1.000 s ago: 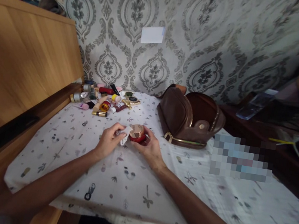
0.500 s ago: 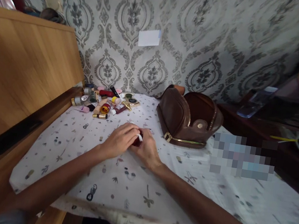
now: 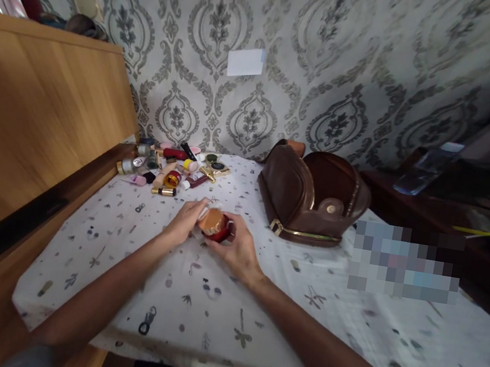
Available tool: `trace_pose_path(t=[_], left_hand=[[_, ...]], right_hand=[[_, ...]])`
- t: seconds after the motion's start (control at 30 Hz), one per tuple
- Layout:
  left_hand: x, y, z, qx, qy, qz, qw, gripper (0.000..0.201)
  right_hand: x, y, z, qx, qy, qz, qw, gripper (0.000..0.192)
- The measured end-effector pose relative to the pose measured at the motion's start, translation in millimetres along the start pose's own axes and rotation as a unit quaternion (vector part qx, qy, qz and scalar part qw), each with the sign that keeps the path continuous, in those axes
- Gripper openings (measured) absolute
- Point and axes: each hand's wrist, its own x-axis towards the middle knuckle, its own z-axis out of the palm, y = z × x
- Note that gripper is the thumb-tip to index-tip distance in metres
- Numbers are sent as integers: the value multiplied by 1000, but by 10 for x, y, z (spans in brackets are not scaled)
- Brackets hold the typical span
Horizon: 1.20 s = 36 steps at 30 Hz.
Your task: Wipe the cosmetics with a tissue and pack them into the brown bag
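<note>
Resting just above the patterned white cloth of the worktop [image 3: 250,327], the small round red jar with a gold-toned lid [image 3: 214,226] sits between both hands. The right hand [image 3: 239,249] cups it from the near side, fingers clenched around its red base. The left hand [image 3: 185,222] pinches a bit of white cloth [image 3: 204,212] against the lid's far-left edge. Beyond lie a heap of small cosmetics [image 3: 168,165] to the left and an open brown leather pouch [image 3: 312,195] to the right.
</note>
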Motion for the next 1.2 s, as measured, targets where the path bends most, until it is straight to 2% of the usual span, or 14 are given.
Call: trace_pose_path(t=[0.1, 0.23, 0.33, 0.43, 0.53, 0.6, 0.77, 0.93, 1.03, 1.2], left_hand=[[-59, -25, 64, -4, -22, 42, 999, 54], [-154, 8, 128, 92, -80, 114, 986, 47], [-190, -26, 140, 154, -73, 136, 976, 45], [-178, -83, 123, 188, -80, 185, 961, 44], [-155, -112, 103, 216, -61, 226, 948, 42], [-156, -110, 102, 236, -42, 240, 941, 42], [-220, -22, 122, 273, -30, 299, 914, 38], [-272, 105, 100, 280, -5, 298, 912, 21], [-291, 117, 113, 281, -8, 371, 885, 19], [-348, 66, 182, 343, -30, 465, 816, 26]], right_hand=[[59, 77, -1, 70, 45, 76, 994, 63], [113, 129, -63, 114, 89, 111, 983, 64], [122, 93, -107, 163, 94, 113, 976, 64], [118, 15, -128, 240, 62, 135, 959, 57], [116, -45, -140, 338, 32, 174, 924, 43], [115, -57, -151, 384, 30, 195, 902, 41], [109, -52, -186, 413, 38, 220, 883, 38], [100, -76, -197, 449, 34, 229, 863, 33], [104, -61, -197, 448, 26, 218, 867, 30], [131, 10, -211, 446, 38, 220, 867, 32]])
